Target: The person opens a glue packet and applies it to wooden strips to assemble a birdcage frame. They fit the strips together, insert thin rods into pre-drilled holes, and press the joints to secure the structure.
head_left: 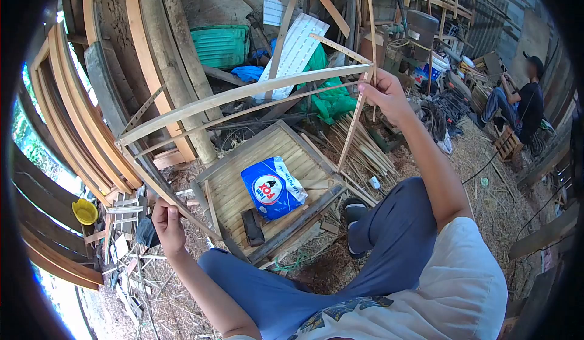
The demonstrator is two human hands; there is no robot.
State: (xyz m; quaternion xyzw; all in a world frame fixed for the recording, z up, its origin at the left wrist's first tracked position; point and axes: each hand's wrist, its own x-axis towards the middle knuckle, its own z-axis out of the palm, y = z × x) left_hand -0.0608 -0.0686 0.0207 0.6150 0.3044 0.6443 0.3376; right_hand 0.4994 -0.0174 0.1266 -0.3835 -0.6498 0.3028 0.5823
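A light wooden frame (243, 95) made of thin strips is held up in front of me, above a low wooden work table (219, 172). My left hand (168, 226) is closed round its left-hand strip, near the lower end. At the frame's far right corner, my right hand (386, 98) pinches a strip with a row of small dark marks. On the table below lies a blue and white glue packet (274, 189) marked "Lem FOX", its top crumpled. Beside the packet is a small dark block (252, 227); its kind I cannot make out.
Bamboo poles and curved wooden frames lean at the left. A yellow bowl (84, 212) and wood scraps are there too. A teal plastic crate (220, 46) and thin sticks (363, 148) lie beyond the table. Another person (524, 99) sits at the far right.
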